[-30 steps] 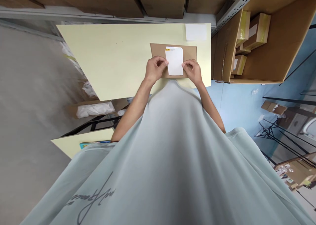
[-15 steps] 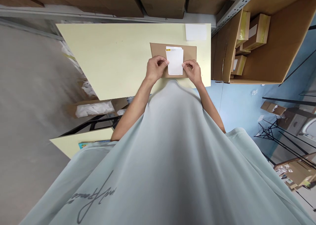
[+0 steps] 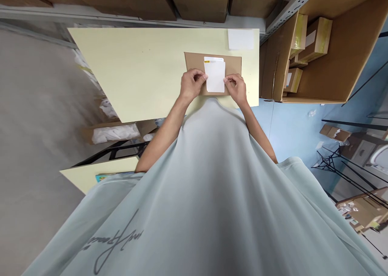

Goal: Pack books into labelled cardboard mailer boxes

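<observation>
Farthest to the left of the left hand and nearer the body, a pale board (image 3: 80, 175) juts out beside the shirt (image 3: 212, 179), with a white bundle (image 3: 115, 133) lying just beyond it. The yellow table (image 3: 130, 74) spreads left of the left hand and runs on beneath both hands. The left hand (image 3: 192, 83) has its thumb and forefinger pinched together on the left edge of the white paper (image 3: 215, 78). Under that hand's fingers lies a brown piece of cardboard (image 3: 194, 60), flat on the table. The paper is between the two hands, over the cardboard, a yellow mark at its top left. The right hand (image 3: 236, 87) pinches the paper's right edge between thumb and finger. Beyond the right hand, a white sheet (image 3: 241, 39) lies at the table's far edge. Farther right of that hand, a large carton (image 3: 354, 45) holds smaller boxes (image 3: 323, 35).
</observation>
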### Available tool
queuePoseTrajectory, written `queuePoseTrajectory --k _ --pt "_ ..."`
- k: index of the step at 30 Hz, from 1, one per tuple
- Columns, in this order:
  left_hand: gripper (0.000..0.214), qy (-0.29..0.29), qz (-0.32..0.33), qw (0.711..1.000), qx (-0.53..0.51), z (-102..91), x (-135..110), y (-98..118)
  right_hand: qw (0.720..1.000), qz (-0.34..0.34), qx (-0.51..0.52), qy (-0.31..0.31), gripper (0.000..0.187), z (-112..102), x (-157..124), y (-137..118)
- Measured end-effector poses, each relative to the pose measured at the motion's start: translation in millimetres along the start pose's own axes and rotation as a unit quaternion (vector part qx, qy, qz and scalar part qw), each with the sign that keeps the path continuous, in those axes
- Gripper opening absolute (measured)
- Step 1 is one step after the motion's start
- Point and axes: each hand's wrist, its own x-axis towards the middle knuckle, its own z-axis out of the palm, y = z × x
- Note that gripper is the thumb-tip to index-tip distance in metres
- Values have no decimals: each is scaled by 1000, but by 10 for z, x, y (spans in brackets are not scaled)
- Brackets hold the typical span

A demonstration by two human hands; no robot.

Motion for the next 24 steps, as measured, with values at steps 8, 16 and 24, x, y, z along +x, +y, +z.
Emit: queuePoseTrajectory --k 8,16,24 --pt "34 5 6 1000 3 20 -1 -2 1000 12 -1 7 55 1 -18 -57" --pt "39 6 20 1000 -4 24 -13 23 1000 -6 -16 2 50 14 -15 1" --pt "36 9 23 999 22 39 -28 -8 1000 0 -24 3 38 21 -34 25"
